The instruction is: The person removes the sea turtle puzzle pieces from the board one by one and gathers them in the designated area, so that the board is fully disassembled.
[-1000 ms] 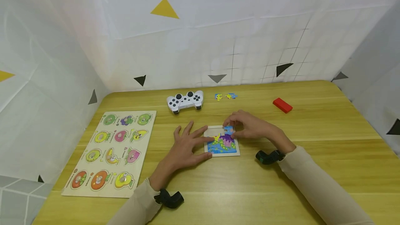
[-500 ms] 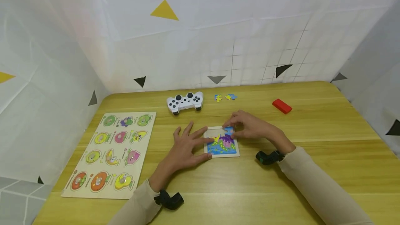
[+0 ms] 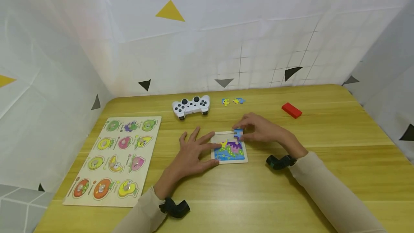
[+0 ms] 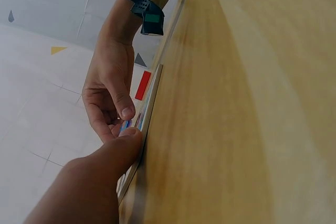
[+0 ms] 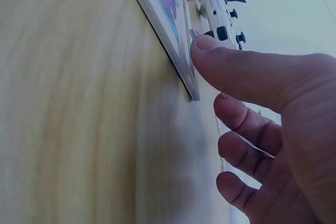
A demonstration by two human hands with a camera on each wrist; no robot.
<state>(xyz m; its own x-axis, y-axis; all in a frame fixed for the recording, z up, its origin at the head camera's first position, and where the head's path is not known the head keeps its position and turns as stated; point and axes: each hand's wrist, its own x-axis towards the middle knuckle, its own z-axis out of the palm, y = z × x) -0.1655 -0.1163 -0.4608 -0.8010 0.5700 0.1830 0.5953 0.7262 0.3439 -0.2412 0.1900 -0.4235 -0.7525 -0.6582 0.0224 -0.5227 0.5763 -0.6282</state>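
In the head view, a small jigsaw tray [image 3: 222,161] with a pale wooden frame lies in the middle of the table, partly filled with a blue, purple and yellow sea picture. My left hand [image 3: 194,154] rests along its left side, fingers spread, with fingertips and thumb on the frame. Above the tray's far right corner, my right hand [image 3: 263,128] pinches a blue jigsaw piece [image 3: 238,133] between thumb and fingers. The left wrist view shows my left thumb [image 4: 128,140] on the tray edge. Only a sliver of the held piece shows past my right thumb [image 5: 207,51] in the right wrist view.
Two loose jigsaw pieces, one yellow and blue [image 3: 225,101] and another beside it [image 3: 239,100], lie behind the tray. A white game controller [image 3: 191,107] sits to their left. A red block [image 3: 292,110] lies right, a fruit peg board [image 3: 121,146] left. Fabric walls enclose the table.
My right hand has raised the blue piece out of the tray's far right corner and shifted slightly right, baring the wood there. My left hand has stayed in place.
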